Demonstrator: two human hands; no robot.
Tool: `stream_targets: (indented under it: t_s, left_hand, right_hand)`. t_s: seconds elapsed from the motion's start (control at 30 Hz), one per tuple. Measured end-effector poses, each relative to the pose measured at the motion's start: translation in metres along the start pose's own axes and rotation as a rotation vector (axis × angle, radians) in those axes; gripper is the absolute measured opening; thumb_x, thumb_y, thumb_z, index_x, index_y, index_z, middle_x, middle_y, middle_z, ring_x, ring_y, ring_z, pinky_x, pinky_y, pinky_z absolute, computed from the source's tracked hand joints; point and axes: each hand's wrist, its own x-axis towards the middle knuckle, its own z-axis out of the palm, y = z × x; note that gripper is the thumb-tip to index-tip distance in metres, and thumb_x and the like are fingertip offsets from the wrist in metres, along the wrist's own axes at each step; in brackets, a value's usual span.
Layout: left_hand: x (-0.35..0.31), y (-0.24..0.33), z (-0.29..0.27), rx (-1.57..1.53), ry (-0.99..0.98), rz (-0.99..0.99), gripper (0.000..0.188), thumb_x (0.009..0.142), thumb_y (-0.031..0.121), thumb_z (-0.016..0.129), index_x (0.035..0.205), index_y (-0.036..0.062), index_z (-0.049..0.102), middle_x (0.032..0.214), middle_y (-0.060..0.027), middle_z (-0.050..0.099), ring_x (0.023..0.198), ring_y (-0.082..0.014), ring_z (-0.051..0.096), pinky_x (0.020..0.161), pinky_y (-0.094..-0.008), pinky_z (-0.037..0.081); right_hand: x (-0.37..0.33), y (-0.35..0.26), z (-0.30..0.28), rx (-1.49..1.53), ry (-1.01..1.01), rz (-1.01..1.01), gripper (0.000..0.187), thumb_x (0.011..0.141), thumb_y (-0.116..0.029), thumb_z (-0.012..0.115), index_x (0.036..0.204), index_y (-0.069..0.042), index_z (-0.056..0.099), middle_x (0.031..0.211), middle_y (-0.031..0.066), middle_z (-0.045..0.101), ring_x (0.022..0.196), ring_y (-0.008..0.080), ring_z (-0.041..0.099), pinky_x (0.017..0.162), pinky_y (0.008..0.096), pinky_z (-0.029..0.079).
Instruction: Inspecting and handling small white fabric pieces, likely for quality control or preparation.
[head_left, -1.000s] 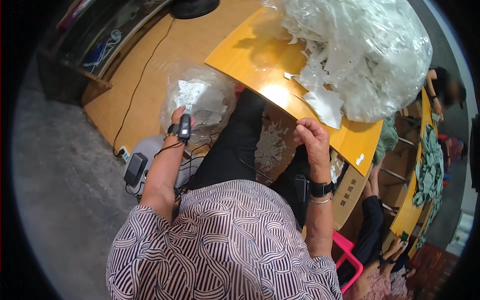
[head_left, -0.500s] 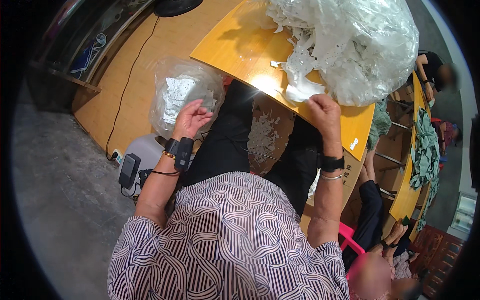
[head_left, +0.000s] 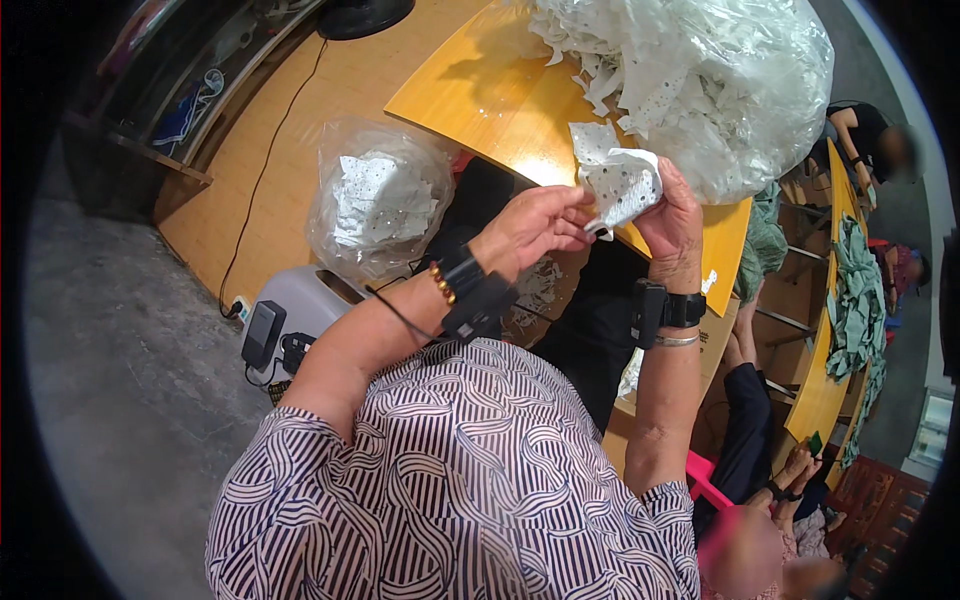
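Wood-look table (head_left: pixel 470 105) gleams glossy, crinkled plastic bag (head_left: pixel 770 95) shines atop the table, matt papery sheet (head_left: pixel 630 186) near the table's edge

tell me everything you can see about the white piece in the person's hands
The white piece is a small, irregular, thin sheet, paper- or cloth-like in look, scattered with dark round spots that may be holes. It is bent and curled, with its right side tucked into the right hand. Fingers of the left hand meet its left edge, though firm contact is hard to tell. It is at the near edge of the yellow table. Whether the spotted flap above belongs to it is unclear.
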Motion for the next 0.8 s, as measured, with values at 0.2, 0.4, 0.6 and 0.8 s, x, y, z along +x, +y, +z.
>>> stream_targets:
  t_s: [0.2,0.4,0.6,0.8]
  left_hand:
    - [0.040,0.005,0.018,-0.373,-0.096,-0.104,0.050,0.085,0.047,0.045,0.106,0.0026,0.051,0.098,-0.0135,0.058,0.091,-0.0258,0.056,0.077,-0.0401,0.046]
    - [0.069,0.029,0.029,-0.335,0.159,0.150,0.024,0.086,0.022,0.051,0.101,0.0031,0.049,0.093,-0.0198,0.058,0.091,-0.0370,0.056,0.085,-0.0521,0.041]
    - [0.080,0.051,-0.001,-0.370,0.223,0.089,0.025,0.086,0.027,0.049,0.097,0.0047,0.049,0.087,-0.0159,0.059,0.091,-0.0377,0.055,0.083,-0.0480,0.040]
    - [0.060,0.068,-0.007,-0.200,0.074,0.024,0.040,0.084,0.028,0.055,0.112,0.0013,0.046,0.103,-0.0190,0.056,0.105,-0.0376,0.049,0.092,-0.0489,0.037]
  right_hand:
    - [-0.013,0.001,0.019,-0.027,0.019,0.006,0.021,0.087,-0.017,0.050,0.098,0.000,0.055,0.092,0.0099,0.061,0.080,0.0166,0.059,0.073,0.0294,0.049]
    - [-0.048,0.011,-0.005,-0.147,0.098,0.082,0.015,0.084,-0.014,0.056,0.092,-0.002,0.055,0.082,0.0057,0.061,0.068,0.0119,0.058,0.064,0.0241,0.049]
    - [-0.059,0.012,-0.012,-0.143,0.194,0.070,0.014,0.084,-0.012,0.055,0.094,-0.003,0.055,0.081,0.0047,0.061,0.068,0.0111,0.059,0.063,0.0238,0.049]
    - [-0.057,0.007,0.023,-0.159,0.337,-0.097,0.022,0.087,-0.021,0.052,0.100,-0.003,0.054,0.083,0.0026,0.059,0.072,0.0111,0.059,0.066,0.0232,0.049]
